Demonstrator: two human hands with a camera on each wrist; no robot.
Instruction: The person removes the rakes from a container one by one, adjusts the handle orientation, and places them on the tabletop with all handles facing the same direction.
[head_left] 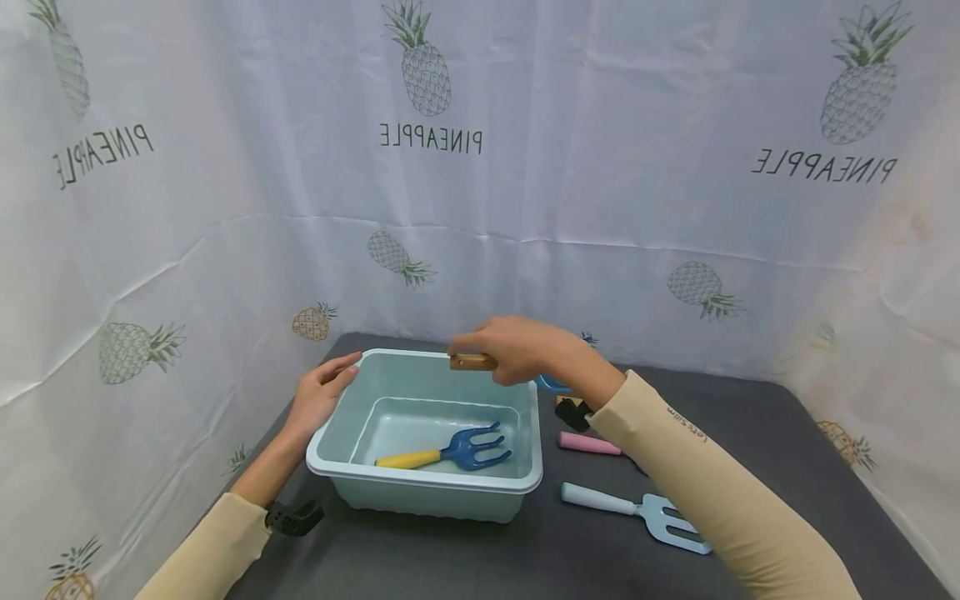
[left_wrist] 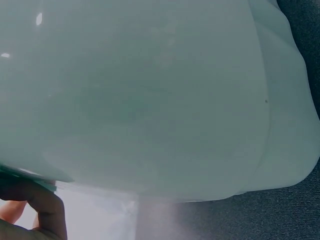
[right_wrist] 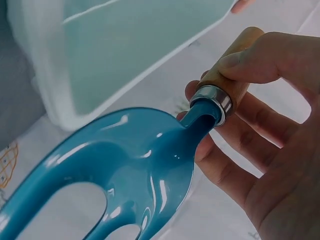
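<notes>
My left hand (head_left: 322, 398) grips the left rim of a pale green plastic basin (head_left: 427, 502); its curled fingers (left_wrist: 52, 212) show at the lower left of the left wrist view. Inside the basin lies a garden hand fork (head_left: 467, 450) with a yellow handle and dark blue tines. Over the basin's far right corner, my right hand (head_left: 517, 350) holds another hand fork by its wooden handle (head_left: 472, 362). The right wrist view shows thumb and fingers around that handle, just above the metal collar, with the glossy blue head (right_wrist: 145, 155) beside the basin's rim.
Right of the basin, a light blue hand fork (head_left: 663, 521) lies on the dark grey table (head_left: 525, 558). Behind it is a pink-handled tool (head_left: 588, 443), partly hidden by my right sleeve. A pineapple-print curtain (head_left: 562, 183) encloses the table's back and sides.
</notes>
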